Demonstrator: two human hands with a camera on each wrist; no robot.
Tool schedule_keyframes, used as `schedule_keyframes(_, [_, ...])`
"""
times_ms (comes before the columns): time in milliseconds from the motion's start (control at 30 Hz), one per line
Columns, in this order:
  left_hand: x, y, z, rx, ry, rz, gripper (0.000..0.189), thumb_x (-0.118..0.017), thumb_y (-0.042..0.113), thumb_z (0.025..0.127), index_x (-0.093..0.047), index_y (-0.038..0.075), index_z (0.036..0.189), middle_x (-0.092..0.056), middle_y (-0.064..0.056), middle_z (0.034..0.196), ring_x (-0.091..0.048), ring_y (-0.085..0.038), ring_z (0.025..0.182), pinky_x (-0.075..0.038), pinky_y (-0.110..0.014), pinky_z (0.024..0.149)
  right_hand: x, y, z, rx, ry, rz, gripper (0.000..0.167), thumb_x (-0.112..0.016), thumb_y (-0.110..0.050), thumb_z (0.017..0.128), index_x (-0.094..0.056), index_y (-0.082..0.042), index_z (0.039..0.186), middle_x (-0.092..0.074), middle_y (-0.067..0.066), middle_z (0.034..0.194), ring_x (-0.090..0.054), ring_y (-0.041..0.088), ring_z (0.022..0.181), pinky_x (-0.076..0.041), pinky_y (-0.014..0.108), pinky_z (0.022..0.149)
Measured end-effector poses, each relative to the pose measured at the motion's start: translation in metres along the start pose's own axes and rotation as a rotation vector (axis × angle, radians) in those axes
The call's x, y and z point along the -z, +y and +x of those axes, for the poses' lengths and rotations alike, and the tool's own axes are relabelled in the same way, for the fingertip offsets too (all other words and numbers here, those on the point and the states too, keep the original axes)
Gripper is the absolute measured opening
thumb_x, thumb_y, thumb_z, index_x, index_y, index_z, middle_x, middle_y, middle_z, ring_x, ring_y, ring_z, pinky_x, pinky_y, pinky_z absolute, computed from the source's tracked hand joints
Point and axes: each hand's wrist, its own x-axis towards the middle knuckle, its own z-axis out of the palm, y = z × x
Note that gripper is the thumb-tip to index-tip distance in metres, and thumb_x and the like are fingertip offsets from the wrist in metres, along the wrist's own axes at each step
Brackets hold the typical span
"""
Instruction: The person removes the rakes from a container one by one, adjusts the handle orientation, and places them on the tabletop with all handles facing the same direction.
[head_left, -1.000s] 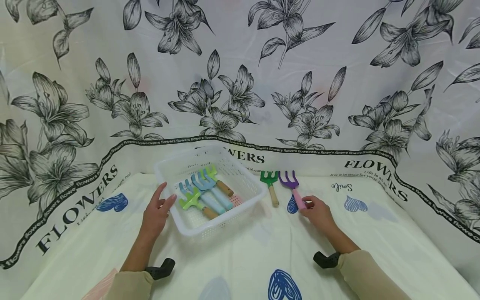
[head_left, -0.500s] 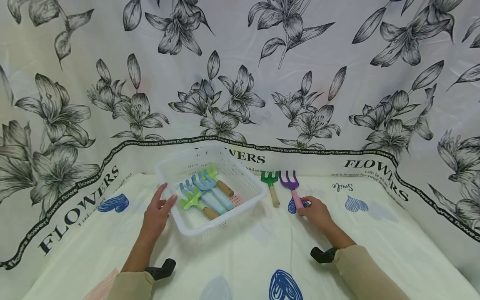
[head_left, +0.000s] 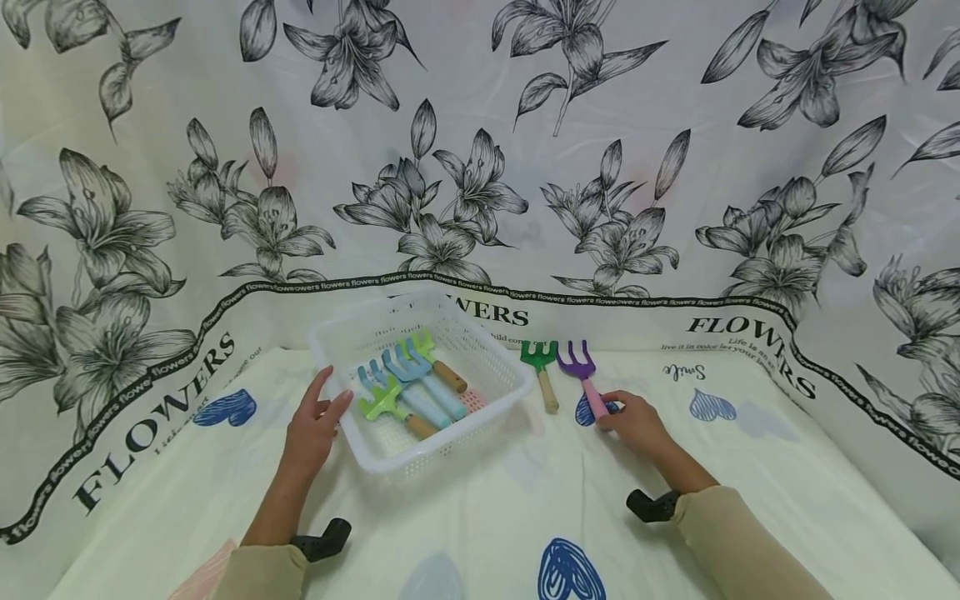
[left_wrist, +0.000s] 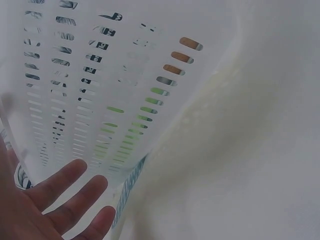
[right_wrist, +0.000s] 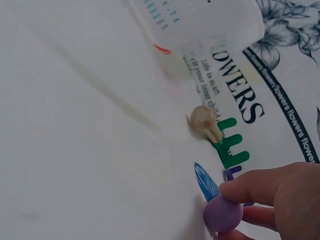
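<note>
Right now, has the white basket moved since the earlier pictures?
No, in the head view the white basket sits the same against the black border strip.

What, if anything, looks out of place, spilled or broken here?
Nothing looks spilled or broken. Two mild oddities: the white basket sits turned at an angle, and the dark green fork and purple fork, the latter pinched by the right hand, are outside it while four forks lie inside.

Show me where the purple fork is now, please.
In the head view, the purple fork is right of the dark green fork, its pink handle in the right hand.
</note>
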Motion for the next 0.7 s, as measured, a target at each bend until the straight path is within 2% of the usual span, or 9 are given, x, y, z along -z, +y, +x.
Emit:
schedule_keyframes(267, [0.0006,-0.0004,-0.0004,0.004,-0.002,0.001,0.084,-0.047,0.072,0.087,-0.009,0.041,0.156,-0.04,-0.023,0.144,-0.043,-0.041,0.128,-0.04,-0.053,0.101,-0.0002,-0.0019,-0.0026,-0.024,0.0,-0.016,0.053,-0.072,-0.021,0.084,-0.057,-0.002,0.131,-0.062,0.015,0.107,-0.054,0.027,0.089,-0.047,0.034,0.068])
schedule_keyframes(533, [0.0012,0.0005,-0.0001,0.001,-0.004,-0.003,0.083,-0.047,0.07,0.089,-0.01,0.038,0.156,-0.038,-0.024,0.146,-0.042,-0.042,0.128,-0.041,-0.054,0.1,-0.0022,-0.0002,-0.0015,-0.026,0.011,-0.02,0.051,-0.074,-0.024,0.083,-0.059,-0.003,0.127,-0.058,0.011,0.093,-0.051,0.025,0.081,-0.042,0.032,0.062])
schedule_keyframes(700, [0.0005,0.0001,0.0002,0.0,-0.001,-0.001,0.082,-0.046,0.069,0.09,-0.01,0.038,0.157,-0.038,-0.024,0.146,-0.043,-0.041,0.128,-0.041,-0.054,0.1,-0.0032,0.0017,0.0,-0.031,0.014,-0.02,0.051,-0.074,-0.025,0.084,-0.059,-0.003,0.127,-0.059,0.01,0.095,-0.051,0.025,0.082,-0.042,0.031,0.063])
